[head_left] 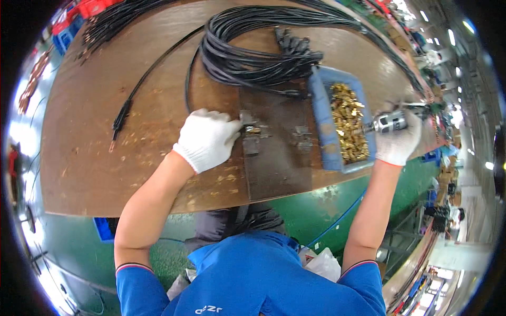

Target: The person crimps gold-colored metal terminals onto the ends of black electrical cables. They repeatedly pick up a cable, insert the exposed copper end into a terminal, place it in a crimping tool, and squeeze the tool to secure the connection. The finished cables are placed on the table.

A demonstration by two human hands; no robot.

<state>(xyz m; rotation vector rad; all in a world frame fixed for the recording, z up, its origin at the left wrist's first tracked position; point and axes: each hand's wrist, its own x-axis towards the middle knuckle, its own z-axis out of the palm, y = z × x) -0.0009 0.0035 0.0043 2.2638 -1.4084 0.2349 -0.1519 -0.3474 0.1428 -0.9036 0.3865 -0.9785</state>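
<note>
My left hand [206, 139], in a white knit glove, is closed around a black cable [188, 89] that runs down to it from the coil. Beside its fingertips, a small metal fixture [251, 146] is mounted on the dark plate, with a brass-coloured piece in it. The cable's end is mostly hidden by the glove. To the right, my gloved right hand [399, 142] grips a silver-grey power screwdriver [391, 122], its tip pointing left over the bin's right edge. Brass terminals [348, 116] fill the blue bin [328, 142] between my hands.
A large coil of black cables [226, 58] lies at the back of the table [105, 174]. One finished-looking cable end [122, 118] with bare copper lies at left. A second small metal fixture [302, 138] sits beside the bin. More cables [113, 21] rest at far left.
</note>
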